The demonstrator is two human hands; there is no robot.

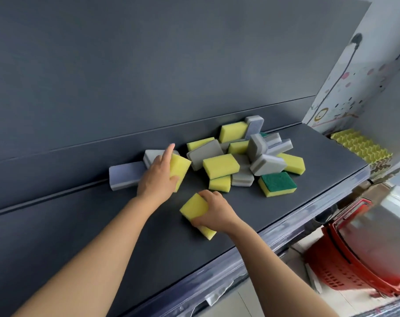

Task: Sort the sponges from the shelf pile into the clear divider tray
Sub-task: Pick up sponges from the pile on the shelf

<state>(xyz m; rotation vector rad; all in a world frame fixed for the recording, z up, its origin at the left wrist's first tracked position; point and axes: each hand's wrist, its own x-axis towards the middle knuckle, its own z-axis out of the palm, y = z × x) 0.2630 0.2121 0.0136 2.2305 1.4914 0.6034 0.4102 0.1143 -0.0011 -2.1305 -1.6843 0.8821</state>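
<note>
The sponges look light, soft and springy. They should squash under a firm grip, so the sensible hold is across the short sides, thumb against fingers, with little force. The scouring faces, such as on the green-topped sponge point(278, 183), are probably rougher and less likely to slip.

The pile point(247, 154) lies on the dark shelf point(103, 225) right of the frame's centre, a jumble of yellow and grey blocks, some leaning on one another. The left hand point(158, 177), at the pile's left edge, clasps the upper yellow sponge point(180, 168) between thumb and curled fingers, with its forefinger sticking out straight. Just below it, toward the shelf's front edge, the right hand point(215, 211) wraps its fingers round the lower yellow sponge point(194, 209), which sits apart from the pile. Two grey sponges point(125, 175) lie behind the left hand. The clear divider tray is not in view.
</note>
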